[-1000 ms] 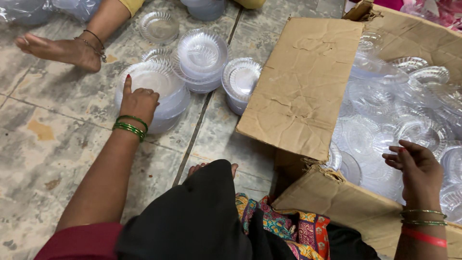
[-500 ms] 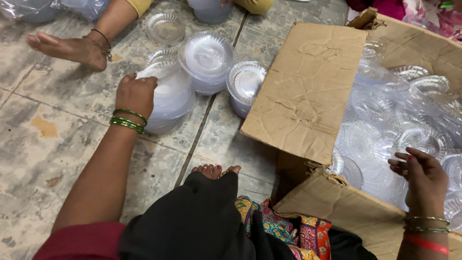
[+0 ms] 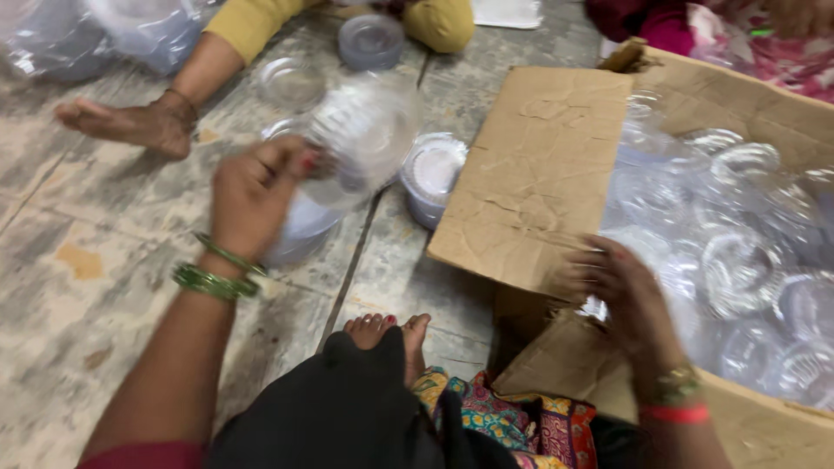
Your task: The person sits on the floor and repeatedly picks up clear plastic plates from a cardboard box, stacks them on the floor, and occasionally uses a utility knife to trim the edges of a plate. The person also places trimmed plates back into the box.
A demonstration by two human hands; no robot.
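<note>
My left hand (image 3: pixel 252 195), with green bangles at the wrist, grips a stack of clear plastic lids (image 3: pixel 365 139) and holds it tilted above the floor. Below it sits a stack of white-and-clear containers (image 3: pixel 300 230). My right hand (image 3: pixel 621 295) reaches into the open cardboard box (image 3: pixel 539 174), its fingers curled at the edge of a heap of clear plastic containers (image 3: pixel 738 252); blur hides whether it holds one. My bare toes (image 3: pixel 387 330) show below, in front of my dark clothing.
Another short stack of containers (image 3: pixel 434 178) stands beside the box flap. A second person sits across the tiled floor, with a foot (image 3: pixel 130 122) and yellow trouser legs (image 3: pixel 443 22) showing. More clear containers (image 3: pixel 291 82) and plastic bags (image 3: pixel 52 35) lie at the top left.
My left hand has lifted a stack of clear lids off the floor pile and tilted it up. My right hand has moved left, toward the near flap of the box.
</note>
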